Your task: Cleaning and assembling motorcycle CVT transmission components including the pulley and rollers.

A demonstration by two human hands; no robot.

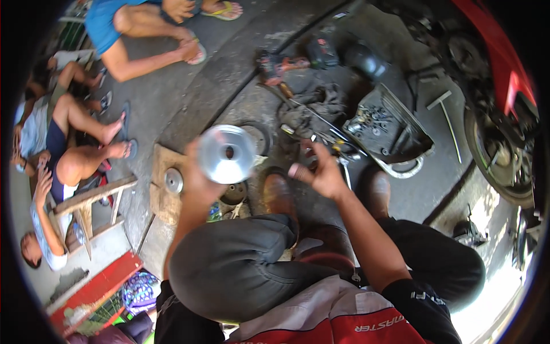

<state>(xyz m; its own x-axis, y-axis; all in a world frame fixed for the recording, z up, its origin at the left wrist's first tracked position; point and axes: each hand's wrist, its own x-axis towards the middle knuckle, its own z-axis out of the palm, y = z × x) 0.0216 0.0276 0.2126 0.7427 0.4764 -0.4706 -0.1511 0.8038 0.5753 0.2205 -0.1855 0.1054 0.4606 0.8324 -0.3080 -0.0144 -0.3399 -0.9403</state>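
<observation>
L hand: left hand [197,172] is gripping a shiny silver conical pulley disc [227,153] from behind, fingers mostly hidden by the disc, holding it raised above the floor w/ its face and centre hole toward the camera.
R hand: right hand [322,172] is hanging open in the air just right of the disc, fingers spread, grasping nothing, not touching it.
Disc location: sitting mid-frame, over the concrete floor [206,86], between both hands, in front of the person's bent knees.
Below L hand: a wooden board [163,163] is lying on the floor w/ a small round metal part [173,180] on it; a dark round part [235,194] is lying beside it.
Ahead: a dark rag [321,103] w/ hand tools, a parts tray [385,127] holding bolts, and a power drill [278,66] further out.
R edge: a red motorcycle [504,74] is standing there.
L side: other people are sitting near a wooden stool [86,209].
</observation>
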